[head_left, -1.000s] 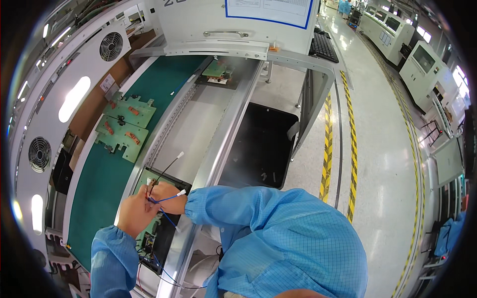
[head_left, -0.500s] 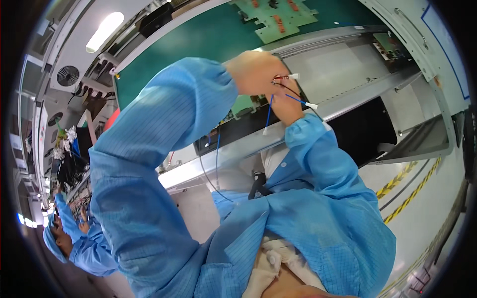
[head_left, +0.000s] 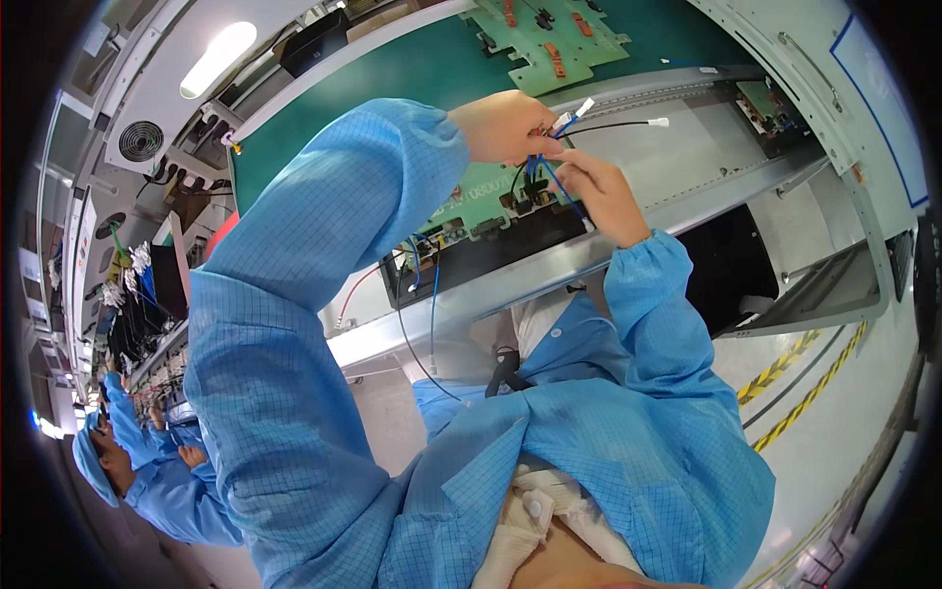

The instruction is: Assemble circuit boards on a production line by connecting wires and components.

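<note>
My left grip (head_left: 508, 130) pinches wires (head_left: 535, 169) above the green board (head_left: 476, 204); right grip (head_left: 604, 196) beside them, can't tell if closed. Best separate strands gently, sparing the white plugs (head_left: 658, 123).

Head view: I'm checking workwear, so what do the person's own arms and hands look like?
Two loose, light-blue fabric sleeves carry a fine dark grid and end in gathered cuffs. The left hand and right hand are bare, without gloves.
</note>
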{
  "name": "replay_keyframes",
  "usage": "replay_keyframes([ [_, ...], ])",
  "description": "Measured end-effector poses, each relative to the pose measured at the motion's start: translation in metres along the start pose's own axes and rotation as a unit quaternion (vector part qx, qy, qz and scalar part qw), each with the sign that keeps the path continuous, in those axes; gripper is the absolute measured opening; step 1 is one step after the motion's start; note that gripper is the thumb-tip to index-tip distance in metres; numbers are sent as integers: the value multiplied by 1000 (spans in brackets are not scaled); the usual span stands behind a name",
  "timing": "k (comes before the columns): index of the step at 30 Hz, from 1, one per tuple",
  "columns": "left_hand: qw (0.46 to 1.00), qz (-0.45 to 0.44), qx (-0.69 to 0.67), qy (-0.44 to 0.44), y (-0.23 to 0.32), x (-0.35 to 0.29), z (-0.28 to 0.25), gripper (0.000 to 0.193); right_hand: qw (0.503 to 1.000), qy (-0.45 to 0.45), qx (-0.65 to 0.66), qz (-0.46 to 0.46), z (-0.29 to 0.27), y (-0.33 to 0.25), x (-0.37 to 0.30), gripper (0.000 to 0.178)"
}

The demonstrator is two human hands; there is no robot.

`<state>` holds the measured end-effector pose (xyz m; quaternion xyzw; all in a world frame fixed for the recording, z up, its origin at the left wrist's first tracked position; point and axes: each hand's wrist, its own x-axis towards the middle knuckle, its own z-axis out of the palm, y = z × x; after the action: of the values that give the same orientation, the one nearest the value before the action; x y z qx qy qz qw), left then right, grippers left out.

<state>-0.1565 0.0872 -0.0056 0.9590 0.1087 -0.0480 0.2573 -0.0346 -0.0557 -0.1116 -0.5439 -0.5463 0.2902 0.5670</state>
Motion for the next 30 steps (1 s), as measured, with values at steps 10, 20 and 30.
replay_keyframes([
  [10, 998, -23, -34, -54, -8, 17, -7, 28, 966, 36, -238, -94, 26, 11, 23, 18],
  [20, 985, -37, -156, -56, -17, 29, -15, 21, 962, 74, -259, -34, 18, 19, 28, 18],
  [30, 988, 2, -141, -55, -21, 49, -9, 17, 962, 151, -227, 26, 24, 29, 29, 27],
])
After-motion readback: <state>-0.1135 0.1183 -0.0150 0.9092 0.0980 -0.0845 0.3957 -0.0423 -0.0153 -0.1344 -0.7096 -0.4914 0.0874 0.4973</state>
